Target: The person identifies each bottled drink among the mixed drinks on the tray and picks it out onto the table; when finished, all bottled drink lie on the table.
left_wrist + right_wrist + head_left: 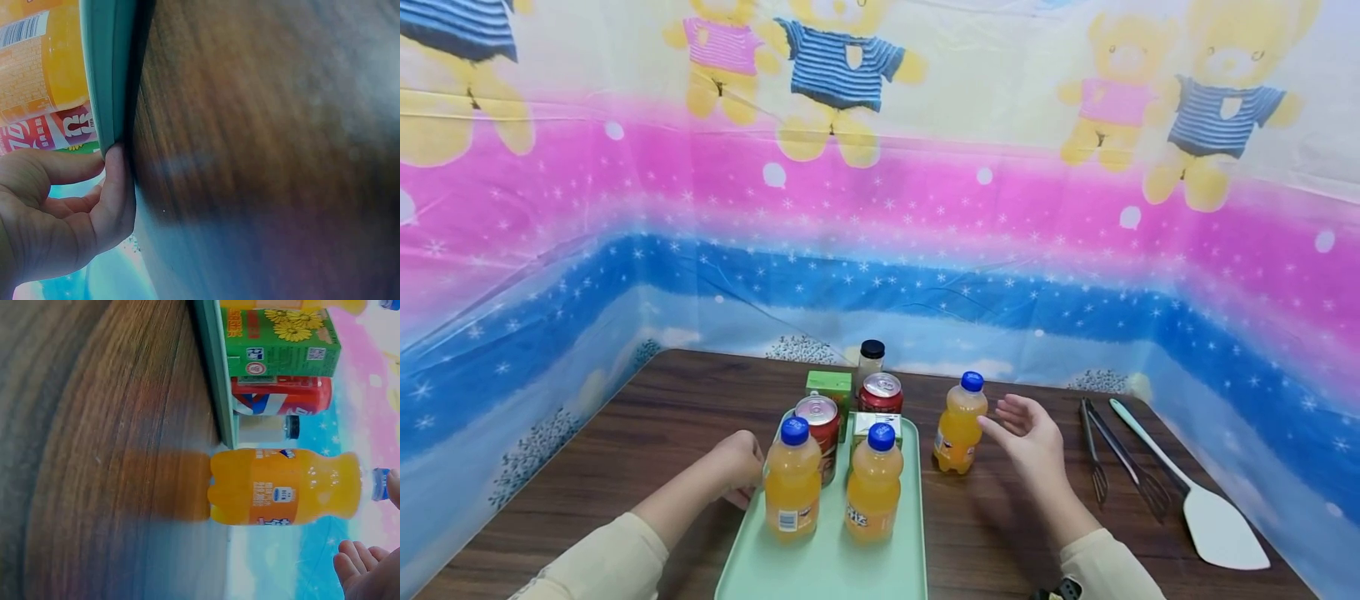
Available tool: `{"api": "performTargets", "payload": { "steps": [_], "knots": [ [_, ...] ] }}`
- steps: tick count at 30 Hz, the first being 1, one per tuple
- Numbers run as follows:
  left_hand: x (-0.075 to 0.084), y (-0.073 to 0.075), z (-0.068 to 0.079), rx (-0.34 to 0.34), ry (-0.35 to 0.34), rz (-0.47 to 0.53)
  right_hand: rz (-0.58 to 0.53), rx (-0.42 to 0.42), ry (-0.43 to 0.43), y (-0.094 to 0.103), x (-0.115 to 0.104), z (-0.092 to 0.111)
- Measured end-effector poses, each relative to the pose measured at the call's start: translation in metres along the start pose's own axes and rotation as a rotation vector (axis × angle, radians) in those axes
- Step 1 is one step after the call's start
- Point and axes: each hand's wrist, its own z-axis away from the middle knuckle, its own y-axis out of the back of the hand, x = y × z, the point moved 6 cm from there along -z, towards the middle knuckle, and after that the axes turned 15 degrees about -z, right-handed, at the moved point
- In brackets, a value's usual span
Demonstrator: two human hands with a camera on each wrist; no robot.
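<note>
My left hand (737, 467) is at the left side of the light green tray (820, 571), its thumb and fingers pinching the rim (107, 69). On the tray stand two orange soda bottles with blue caps, a left one (793, 483) and a right one (874, 492). A third orange soda bottle (958, 429) stands upright on the table, right of the tray. Beside it is my right hand (1030, 437), fingers extended and spread from the thumb. In the right wrist view the thumb (395, 487) overlaps the blue cap (380, 484).
Behind the front bottles are red cans (817, 412) (881, 392), green drink cartons (830, 383) (877, 425) and a clear black-capped bottle (871, 358). To the right lie a white spatula (1221, 529), a whisk (1146, 487) and another dark utensil (1093, 454). A printed cloth (910, 217) surrounds the wooden table (647, 417).
</note>
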Motion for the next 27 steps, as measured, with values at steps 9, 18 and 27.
{"api": "performTargets", "payload": {
  "steps": [9, 18, 27],
  "knots": [
    [0.001, 0.001, 0.002, 0.003, 0.0, 0.006, -0.031, 0.005, 0.049, 0.009, -0.016, 0.016],
    [0.002, 0.0, 0.002, 0.002, -0.022, -0.013, -0.056, -0.021, 0.08, 0.004, -0.031, 0.03],
    [0.002, 0.001, 0.002, -0.002, -0.016, -0.009, -0.119, -0.081, 0.083, -0.008, -0.044, 0.041]
  ]
}}
